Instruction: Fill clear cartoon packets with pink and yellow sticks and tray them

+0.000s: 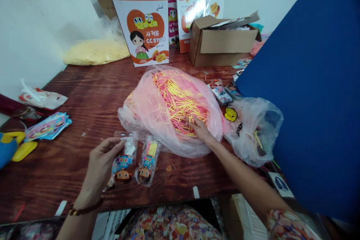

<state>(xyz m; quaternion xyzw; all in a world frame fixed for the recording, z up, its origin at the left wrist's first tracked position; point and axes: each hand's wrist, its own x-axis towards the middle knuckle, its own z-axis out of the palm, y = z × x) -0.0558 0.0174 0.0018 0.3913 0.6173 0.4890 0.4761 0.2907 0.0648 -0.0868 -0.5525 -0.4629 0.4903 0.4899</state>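
Note:
A large clear plastic bag (146,97) lies open on the table, full of thin pink and yellow sticks (180,101). My right hand (199,127) reaches into its near right side, fingers pinched around a few yellow sticks (191,119). My left hand (102,155), with a beaded bracelet at the wrist, pinches the upper left edge of a small printed packet (123,163) near the table's front. Just right of that packet lies a second one (147,161), with pink and yellow sticks showing inside.
Printed cartons (149,26) and an open cardboard box (225,43) stand behind. A bag of yellow material (95,52) is back left, blue packets (50,125) at left. A clear bag (253,131) and a blue panel (312,93) are at right.

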